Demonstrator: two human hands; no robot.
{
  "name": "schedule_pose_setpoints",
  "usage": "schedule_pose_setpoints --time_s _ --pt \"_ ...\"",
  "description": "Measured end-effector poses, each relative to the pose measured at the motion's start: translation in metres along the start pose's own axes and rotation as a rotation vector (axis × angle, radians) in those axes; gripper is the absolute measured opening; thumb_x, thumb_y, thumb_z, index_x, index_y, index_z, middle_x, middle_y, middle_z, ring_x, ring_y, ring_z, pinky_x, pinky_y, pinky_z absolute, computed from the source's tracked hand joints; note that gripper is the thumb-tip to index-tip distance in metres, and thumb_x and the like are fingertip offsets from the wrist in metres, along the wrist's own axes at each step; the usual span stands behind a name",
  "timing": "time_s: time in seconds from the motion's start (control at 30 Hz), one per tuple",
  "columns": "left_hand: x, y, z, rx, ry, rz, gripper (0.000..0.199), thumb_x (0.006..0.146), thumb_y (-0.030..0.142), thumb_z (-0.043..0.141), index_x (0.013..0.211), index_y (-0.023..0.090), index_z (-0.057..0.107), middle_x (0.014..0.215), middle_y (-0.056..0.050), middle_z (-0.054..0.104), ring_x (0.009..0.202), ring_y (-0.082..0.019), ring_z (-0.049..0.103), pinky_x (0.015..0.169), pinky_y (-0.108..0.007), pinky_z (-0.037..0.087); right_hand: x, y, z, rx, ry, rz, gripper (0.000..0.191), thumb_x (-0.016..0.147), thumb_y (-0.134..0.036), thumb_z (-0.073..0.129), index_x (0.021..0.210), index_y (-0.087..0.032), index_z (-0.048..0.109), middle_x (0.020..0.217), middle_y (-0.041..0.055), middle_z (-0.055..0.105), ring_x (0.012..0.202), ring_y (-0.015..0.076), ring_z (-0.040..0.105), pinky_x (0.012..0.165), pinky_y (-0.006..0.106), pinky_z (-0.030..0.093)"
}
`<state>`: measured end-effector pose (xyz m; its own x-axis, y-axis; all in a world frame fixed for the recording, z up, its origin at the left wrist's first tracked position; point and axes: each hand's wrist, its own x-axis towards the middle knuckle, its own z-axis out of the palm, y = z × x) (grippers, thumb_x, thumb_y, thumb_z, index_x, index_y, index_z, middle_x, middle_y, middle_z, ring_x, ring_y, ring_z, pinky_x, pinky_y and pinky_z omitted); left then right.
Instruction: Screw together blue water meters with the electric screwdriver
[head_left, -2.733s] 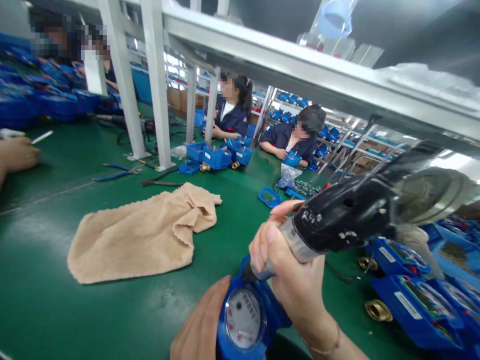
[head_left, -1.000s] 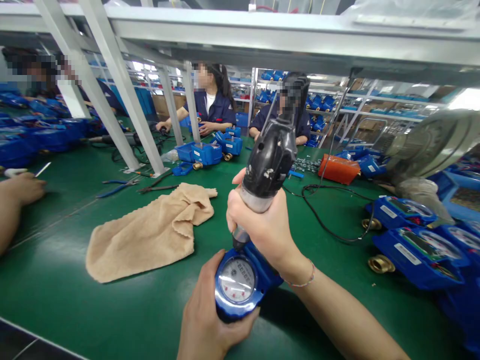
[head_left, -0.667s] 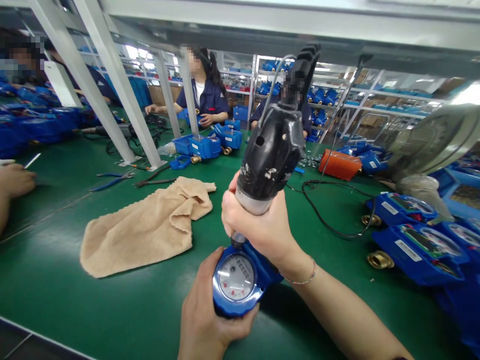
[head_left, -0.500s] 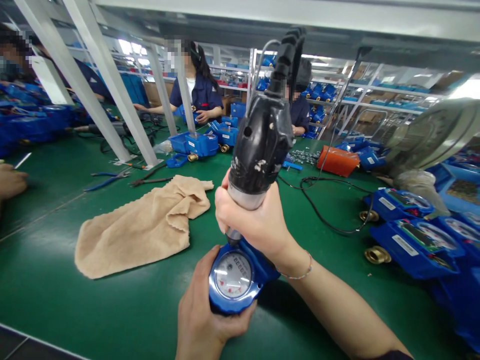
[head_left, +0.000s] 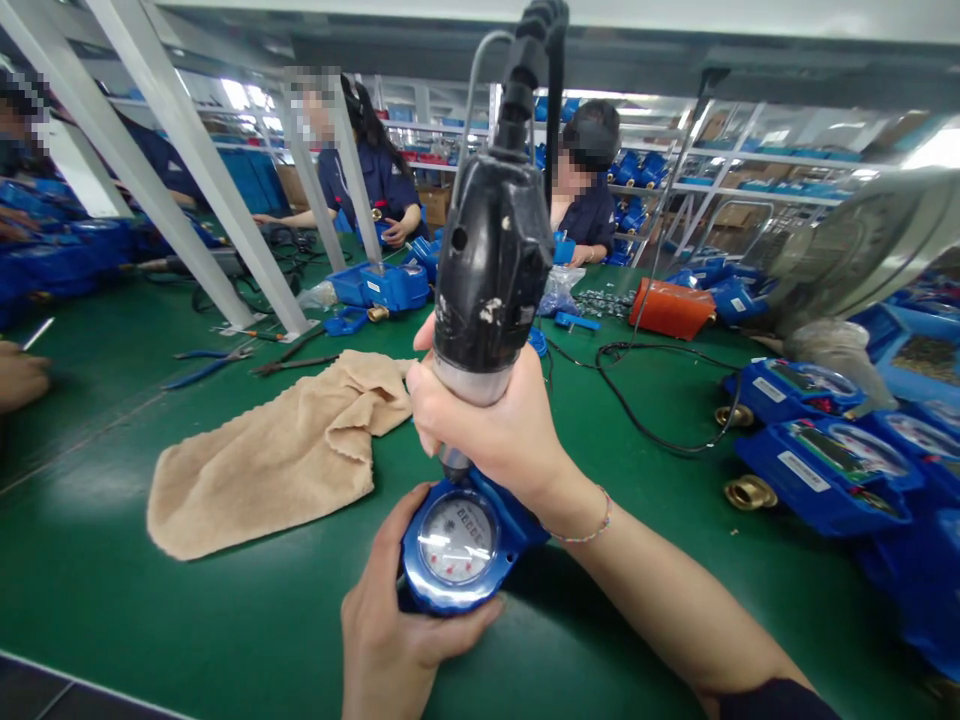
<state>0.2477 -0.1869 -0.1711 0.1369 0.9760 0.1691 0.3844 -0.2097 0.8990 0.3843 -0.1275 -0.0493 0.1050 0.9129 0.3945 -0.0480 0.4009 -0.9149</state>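
Right hand (head_left: 510, 425) gripped a black-and-silver cylindrical power tool (head_left: 491, 265); left hand (head_left: 394, 620) clasped a round-dialled blue meter (head_left: 457, 545) beneath.

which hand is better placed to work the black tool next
Probably the right hand: it grips the black tool, tip down at the blue meter, while the left hand is occupied holding that meter.

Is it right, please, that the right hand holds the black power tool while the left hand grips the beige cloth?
Not quite: the head view shows the left hand gripping the blue meter, not the beige cloth, which lies on the table. The right hand does hold the black power tool.
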Motion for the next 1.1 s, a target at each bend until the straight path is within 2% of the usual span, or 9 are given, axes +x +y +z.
schedule_pose_setpoints --time_s 0.2,0.43,0.57,0.7,0.8,0.9,0.93,1.0,1.1 --pt "0.001 0.002 -0.003 -0.016 -0.026 -0.015 0.092 0.053 0.056 0.086 0.133 0.029 0.049 0.129 -0.004 0.064 0.114 -0.034 0.063 0.097 -0.046 0.05 0.003 -0.001 -0.005 0.047 0.036 -0.065 0.024 0.075 -0.024 0.069 0.088 -0.021 0.049 0.06 -0.0084 0.05 0.05 0.009 0.05 0.053 0.023 0.047" --pt "0.004 0.012 -0.006 0.099 -0.074 0.03 0.088 0.059 0.049 0.083 0.136 0.031 0.045 0.132 -0.004 0.062 0.113 -0.034 0.063 0.091 -0.043 0.053 0.004 -0.012 -0.01 0.111 0.05 -0.116 0.024 0.079 -0.027 0.071 0.089 -0.022 0.05 0.054 -0.0104 0.048 0.042 0.0083 0.047 0.045 0.022 0.043" --pt "0.003 0.008 -0.002 0.064 -0.042 0.071 0.085 0.062 0.044 0.08 0.136 0.026 0.043 0.133 -0.008 0.058 0.116 -0.034 0.061 0.096 -0.046 0.051 0.0 -0.048 -0.021 0.186 0.039 -0.27 0.019 0.083 -0.025 0.069 0.088 -0.023 0.05 0.055 -0.0097 0.049 0.041 0.0081 0.046 0.045 0.022 0.042" --pt "0.005 0.003 -0.002 0.062 -0.049 0.068 0.081 0.067 0.047 0.075 0.137 0.025 0.042 0.138 -0.011 0.053 0.122 -0.036 0.056 0.1 -0.05 0.048 -0.014 -0.1 -0.048 0.101 0.304 -0.313 0.017 0.087 -0.027 0.062 0.083 -0.024 0.046 0.05 -0.0106 0.04 0.038 0.0076 0.04 0.039 0.02 0.036" --pt "0.009 0.002 -0.006 0.052 -0.117 0.118 0.08 0.069 0.047 0.075 0.138 0.026 0.041 0.14 -0.01 0.051 0.123 -0.034 0.055 0.102 -0.048 0.047 -0.021 -0.114 -0.084 -0.055 0.403 -0.335 0.006 0.085 -0.019 0.056 0.085 -0.022 0.051 0.053 -0.009 0.041 0.04 0.0075 0.041 0.04 0.02 0.036" --pt "0.014 0.005 -0.009 0.046 -0.174 0.171 0.079 0.066 0.045 0.077 0.137 0.028 0.044 0.137 -0.007 0.053 0.12 -0.032 0.057 0.103 -0.048 0.046 -0.02 -0.09 -0.121 -0.28 0.327 -0.177 0.013 0.079 -0.022 0.064 0.085 -0.02 0.053 0.053 -0.0078 0.047 0.039 0.0097 0.044 0.038 0.023 0.038" --pt "0.015 0.006 -0.01 0.046 -0.181 0.178 0.079 0.066 0.045 0.078 0.135 0.029 0.045 0.135 -0.006 0.054 0.118 -0.031 0.058 0.103 -0.048 0.046 -0.019 -0.075 -0.131 -0.358 0.316 -0.091 0.013 0.078 -0.019 0.064 0.084 -0.018 0.053 0.054 -0.0053 0.051 0.039 0.0111 0.047 0.038 0.024 0.039" --pt "0.017 0.008 -0.01 0.043 -0.17 0.197 0.077 0.065 0.044 0.079 0.133 0.029 0.048 0.133 -0.006 0.056 0.116 -0.031 0.058 0.102 -0.047 0.046 -0.019 -0.04 -0.145 -0.855 0.256 0.232 0.013 0.084 -0.024 0.058 0.092 -0.019 0.05 0.059 -0.0045 0.056 0.044 0.0118 0.055 0.042 0.022 0.044" --pt "0.021 0.009 -0.009 0.015 -0.135 0.238 0.074 0.065 0.044 0.079 0.131 0.025 0.05 0.131 -0.008 0.057 0.117 -0.032 0.057 0.102 -0.047 0.046 -0.025 0.01 -0.156 -1.033 0.166 0.387 0.025 0.081 -0.023 0.068 0.101 -0.017 0.054 0.068 -0.0015 0.063 0.048 0.0136 0.06 0.047 0.024 0.049"
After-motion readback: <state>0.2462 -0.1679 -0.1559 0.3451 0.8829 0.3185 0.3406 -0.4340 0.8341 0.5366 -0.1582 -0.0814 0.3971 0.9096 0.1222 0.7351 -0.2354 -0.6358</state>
